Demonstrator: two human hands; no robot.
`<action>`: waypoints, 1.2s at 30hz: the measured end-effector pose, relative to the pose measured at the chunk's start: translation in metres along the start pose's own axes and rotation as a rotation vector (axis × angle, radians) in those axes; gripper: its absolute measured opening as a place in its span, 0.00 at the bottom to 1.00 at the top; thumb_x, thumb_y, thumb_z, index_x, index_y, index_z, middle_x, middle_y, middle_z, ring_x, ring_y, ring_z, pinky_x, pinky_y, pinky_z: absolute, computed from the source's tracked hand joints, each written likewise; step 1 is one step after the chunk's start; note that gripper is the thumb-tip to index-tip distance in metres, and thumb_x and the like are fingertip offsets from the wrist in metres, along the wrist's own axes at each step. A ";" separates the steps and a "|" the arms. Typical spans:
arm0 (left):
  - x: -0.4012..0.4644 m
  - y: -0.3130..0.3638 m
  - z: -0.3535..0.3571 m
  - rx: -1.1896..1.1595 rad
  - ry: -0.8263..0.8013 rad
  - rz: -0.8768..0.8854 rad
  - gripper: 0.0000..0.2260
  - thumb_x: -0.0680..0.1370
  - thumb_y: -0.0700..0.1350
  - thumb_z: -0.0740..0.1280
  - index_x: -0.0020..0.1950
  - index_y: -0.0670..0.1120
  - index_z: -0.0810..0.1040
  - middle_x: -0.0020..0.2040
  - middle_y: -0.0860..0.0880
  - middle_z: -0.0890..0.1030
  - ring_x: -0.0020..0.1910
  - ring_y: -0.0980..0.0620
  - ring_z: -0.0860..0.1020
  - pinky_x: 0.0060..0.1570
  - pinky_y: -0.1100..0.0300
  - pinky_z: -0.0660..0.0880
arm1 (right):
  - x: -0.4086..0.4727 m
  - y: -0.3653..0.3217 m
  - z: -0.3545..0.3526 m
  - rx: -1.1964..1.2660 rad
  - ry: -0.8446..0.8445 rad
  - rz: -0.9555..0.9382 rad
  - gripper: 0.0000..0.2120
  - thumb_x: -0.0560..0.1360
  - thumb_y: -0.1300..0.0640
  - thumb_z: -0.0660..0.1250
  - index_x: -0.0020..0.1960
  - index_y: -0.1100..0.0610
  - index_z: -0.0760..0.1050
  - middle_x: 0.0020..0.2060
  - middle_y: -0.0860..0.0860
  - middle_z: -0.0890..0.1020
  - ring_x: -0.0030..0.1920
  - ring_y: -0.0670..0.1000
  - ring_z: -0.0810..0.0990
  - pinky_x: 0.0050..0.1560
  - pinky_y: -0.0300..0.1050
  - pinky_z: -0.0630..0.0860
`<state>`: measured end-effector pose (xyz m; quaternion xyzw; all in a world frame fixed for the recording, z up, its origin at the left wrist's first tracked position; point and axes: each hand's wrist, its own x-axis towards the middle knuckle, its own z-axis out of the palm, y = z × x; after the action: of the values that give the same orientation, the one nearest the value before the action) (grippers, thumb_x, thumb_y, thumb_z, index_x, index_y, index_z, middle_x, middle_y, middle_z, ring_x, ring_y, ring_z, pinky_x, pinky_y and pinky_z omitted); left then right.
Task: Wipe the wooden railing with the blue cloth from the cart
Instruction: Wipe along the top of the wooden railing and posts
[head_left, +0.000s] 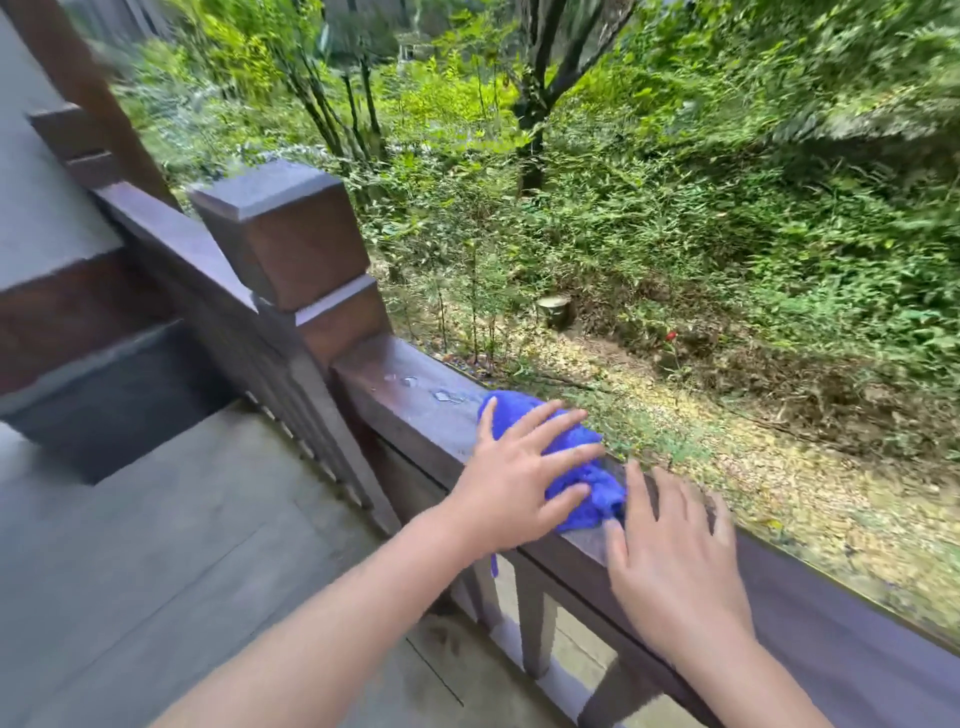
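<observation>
My left hand (511, 480) lies flat on the crumpled blue cloth (571, 457), fingers spread wide and pressing it down rather than gripping it. The cloth sits bunched on the flat top of the dark brown wooden railing (410, 400), and it shows beyond and between my fingers, with one thin blue end hanging down past the rail's near edge below my wrist. My right hand (670, 551) rests open on the same rail just beside the cloth, palm down, fingers splayed and holding nothing; its index fingertip lies right at the cloth's near corner, though I cannot tell whether it actually touches.

On the rail beyond the cloth, toward the square wooden corner post (291, 234), a few small water droplets (447, 396) glisten on the wood. The post stands at the rail's far end, well apart from both hands. Below the rail, turned wooden balusters (535, 618) run down to the grey stone floor (182, 545). Past the railing lies a slope of green undergrowth (675, 208) and yellow fallen leaves (779, 467).
</observation>
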<state>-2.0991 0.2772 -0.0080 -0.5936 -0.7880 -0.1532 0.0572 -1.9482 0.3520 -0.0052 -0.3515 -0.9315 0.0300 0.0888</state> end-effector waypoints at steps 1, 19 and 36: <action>-0.001 -0.010 -0.004 -0.008 -0.028 0.101 0.18 0.76 0.57 0.57 0.66 0.59 0.70 0.73 0.52 0.66 0.74 0.51 0.59 0.68 0.31 0.46 | 0.000 0.000 -0.002 0.014 0.012 0.006 0.30 0.69 0.48 0.49 0.63 0.62 0.71 0.56 0.63 0.80 0.56 0.62 0.78 0.60 0.65 0.70; 0.001 -0.188 -0.025 0.042 0.165 -0.376 0.17 0.75 0.54 0.60 0.64 0.57 0.72 0.67 0.50 0.72 0.69 0.50 0.64 0.65 0.47 0.58 | 0.080 -0.118 0.030 0.023 -0.107 -0.016 0.32 0.75 0.42 0.44 0.74 0.56 0.46 0.71 0.59 0.61 0.72 0.57 0.57 0.72 0.60 0.49; -0.014 -0.114 -0.036 -0.399 0.088 -0.321 0.27 0.74 0.52 0.51 0.74 0.54 0.54 0.77 0.49 0.54 0.75 0.54 0.50 0.72 0.42 0.42 | 0.082 -0.092 -0.004 0.730 -0.025 -0.020 0.26 0.76 0.60 0.59 0.72 0.52 0.57 0.72 0.51 0.63 0.72 0.47 0.59 0.68 0.36 0.51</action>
<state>-2.2069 0.2252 0.0021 -0.4530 -0.8230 -0.3387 -0.0519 -2.0672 0.3371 0.0209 -0.2873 -0.8638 0.3639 0.1972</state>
